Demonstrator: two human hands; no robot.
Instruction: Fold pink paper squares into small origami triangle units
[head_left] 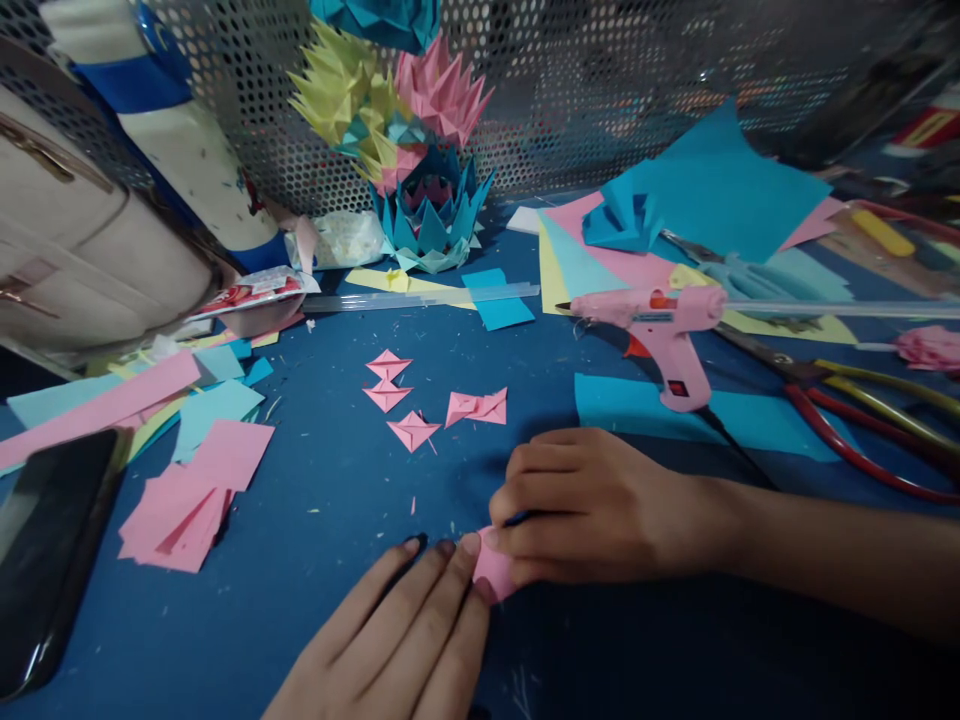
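Note:
A small piece of pink paper (493,572) lies on the blue table between my two hands. My left hand (405,640) rests with its fingers stretched out, their tips touching the paper's left side. With curled fingers, my right hand (592,505) grips the paper's right part, covering some of it. Beyond them are several small folded pink paper pieces: a pointed one (413,431), a joined pair (388,381) and a longer one (477,407). To the left sits a stack of pink paper squares (176,515).
A pink glue gun (660,330) and red-and-yellow-handled pliers (862,400) lie at the right. Blue paper sheets (720,180) are behind. Folded paper flowers (435,210) stand by a perforated metal panel (562,80). At left are a phone (52,560) and a bottle (180,140).

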